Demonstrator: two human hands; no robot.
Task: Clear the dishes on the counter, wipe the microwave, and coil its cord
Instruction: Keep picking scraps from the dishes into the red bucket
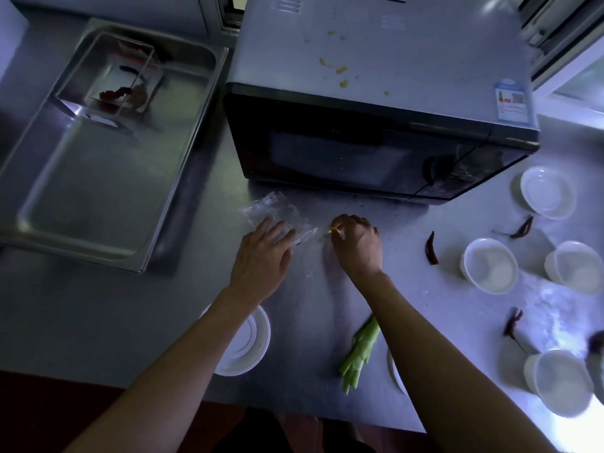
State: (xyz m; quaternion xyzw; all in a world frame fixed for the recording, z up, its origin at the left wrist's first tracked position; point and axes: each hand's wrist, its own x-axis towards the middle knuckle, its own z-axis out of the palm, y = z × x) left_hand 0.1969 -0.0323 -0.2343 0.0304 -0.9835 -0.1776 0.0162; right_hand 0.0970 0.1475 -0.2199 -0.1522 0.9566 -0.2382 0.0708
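My left hand (pixel 261 253) is lying flat, fingers straight, pressing a clear plastic bag (pixel 274 214) onto the bench (pixel 98 322) just in front of the microwave (pixel 376 132); my right hand (pixel 358 245) is pinching a small yellow scrap (pixel 334 229) beside the bag; yellow crumbs (pixel 341 70) are dotting the microwave's top; white bowls (pixel 490 269) and dried red chillies (pixel 431 248) are lying right of the microwave; a metal tray (pixel 108 178) is sitting to its left; green stalks (pixel 359 354) are lying in front, under my right forearm.
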